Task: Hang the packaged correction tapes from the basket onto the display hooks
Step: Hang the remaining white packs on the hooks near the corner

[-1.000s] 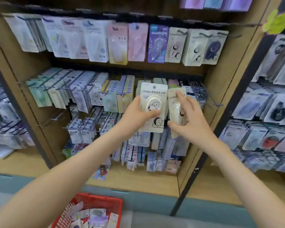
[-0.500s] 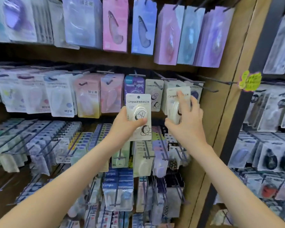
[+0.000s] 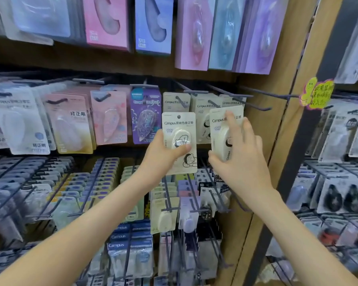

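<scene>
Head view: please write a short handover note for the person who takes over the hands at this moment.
Left hand: grip on one cream Campus pack, held upright in front of matching Campus packs that hang there.
Right hand: grip on a second cream pack, index finger stretched over its front, just below the hooks.
Done: neither held pack is on a hook yet.
Left: slide both packs onto a hook. The basket is out of view.

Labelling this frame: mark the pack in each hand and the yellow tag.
Left-hand pack point(image 3: 179, 135), head view, blister bubble.
Right-hand pack point(image 3: 217, 125), head view, card's left side.
Yellow tag point(image 3: 317, 96), head view, centre.
</scene>
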The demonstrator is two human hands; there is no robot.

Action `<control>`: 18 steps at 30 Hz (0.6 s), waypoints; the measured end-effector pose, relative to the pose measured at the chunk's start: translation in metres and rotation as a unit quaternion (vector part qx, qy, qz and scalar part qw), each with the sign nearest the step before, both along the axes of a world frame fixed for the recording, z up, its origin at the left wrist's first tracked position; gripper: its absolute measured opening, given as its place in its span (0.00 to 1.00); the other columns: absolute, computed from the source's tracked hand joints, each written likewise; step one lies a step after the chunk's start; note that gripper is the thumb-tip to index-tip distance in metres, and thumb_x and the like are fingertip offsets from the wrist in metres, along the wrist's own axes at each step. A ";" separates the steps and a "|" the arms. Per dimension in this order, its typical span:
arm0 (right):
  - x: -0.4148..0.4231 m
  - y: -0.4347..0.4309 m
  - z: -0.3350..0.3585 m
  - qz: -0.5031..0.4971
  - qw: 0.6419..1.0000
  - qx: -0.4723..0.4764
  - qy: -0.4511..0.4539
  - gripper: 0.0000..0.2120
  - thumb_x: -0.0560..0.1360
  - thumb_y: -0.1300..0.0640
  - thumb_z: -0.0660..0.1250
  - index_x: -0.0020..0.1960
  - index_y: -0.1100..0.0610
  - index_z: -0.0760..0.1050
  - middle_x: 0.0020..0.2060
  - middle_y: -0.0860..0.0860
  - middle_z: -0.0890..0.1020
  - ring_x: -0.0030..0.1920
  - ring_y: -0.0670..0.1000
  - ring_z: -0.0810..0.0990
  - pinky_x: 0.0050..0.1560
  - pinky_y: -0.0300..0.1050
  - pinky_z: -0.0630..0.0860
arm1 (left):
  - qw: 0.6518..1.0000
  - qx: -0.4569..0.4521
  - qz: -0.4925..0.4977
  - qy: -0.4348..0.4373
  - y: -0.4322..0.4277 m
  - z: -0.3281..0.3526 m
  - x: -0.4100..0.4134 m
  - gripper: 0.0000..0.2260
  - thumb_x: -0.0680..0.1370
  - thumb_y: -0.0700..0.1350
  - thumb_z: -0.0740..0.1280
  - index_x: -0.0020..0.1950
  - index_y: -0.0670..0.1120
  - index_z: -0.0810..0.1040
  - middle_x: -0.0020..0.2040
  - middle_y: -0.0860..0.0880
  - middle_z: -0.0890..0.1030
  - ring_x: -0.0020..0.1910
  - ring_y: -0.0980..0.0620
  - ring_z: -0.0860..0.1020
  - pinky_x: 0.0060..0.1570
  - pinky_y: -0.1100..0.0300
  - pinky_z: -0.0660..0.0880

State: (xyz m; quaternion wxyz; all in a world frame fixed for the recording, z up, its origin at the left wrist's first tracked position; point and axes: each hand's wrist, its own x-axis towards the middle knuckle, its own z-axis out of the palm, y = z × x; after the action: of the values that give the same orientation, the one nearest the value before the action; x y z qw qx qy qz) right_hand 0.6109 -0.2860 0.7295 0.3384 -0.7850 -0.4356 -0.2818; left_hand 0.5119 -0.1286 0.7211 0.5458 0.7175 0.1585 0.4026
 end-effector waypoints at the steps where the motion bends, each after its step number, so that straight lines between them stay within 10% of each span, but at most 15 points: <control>1: 0.003 0.000 0.001 0.001 1.000 0.010 0.007 0.42 0.75 0.47 0.67 0.79 0.43 0.44 0.77 0.52 0.53 0.67 0.54 0.59 0.54 0.40 0.59 | 1.000 -0.006 0.001 -0.002 0.000 0.001 0.001 0.20 0.72 0.43 0.75 0.61 0.48 0.72 0.55 0.50 0.82 0.54 0.51 0.81 0.56 0.47 0.79; 9: 0.013 0.007 0.005 0.033 0.999 0.004 0.027 0.44 0.74 0.41 0.66 0.78 0.43 0.40 0.77 0.50 0.57 0.71 0.57 0.60 0.63 0.53 0.69 | 1.000 -0.005 0.027 -0.005 0.001 -0.001 -0.004 0.21 0.73 0.43 0.75 0.63 0.47 0.72 0.56 0.50 0.82 0.54 0.52 0.81 0.54 0.52 0.79; 18: 0.054 0.076 0.019 0.058 0.985 -0.026 0.161 0.40 0.77 0.45 0.66 0.79 0.52 0.47 0.79 0.52 0.49 0.77 0.58 0.50 0.73 0.54 0.56 | 0.999 -0.029 0.033 -0.004 -0.001 0.003 -0.006 0.18 0.75 0.40 0.72 0.62 0.48 0.71 0.56 0.49 0.81 0.53 0.52 0.82 0.52 0.54 0.80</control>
State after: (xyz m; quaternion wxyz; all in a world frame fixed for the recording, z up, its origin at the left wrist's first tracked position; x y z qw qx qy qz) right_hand 0.6651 -0.2104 0.7481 0.3990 -0.8023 -0.4274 -0.1201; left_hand 0.5055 -0.1297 0.7236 0.5530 0.6942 0.1915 0.4190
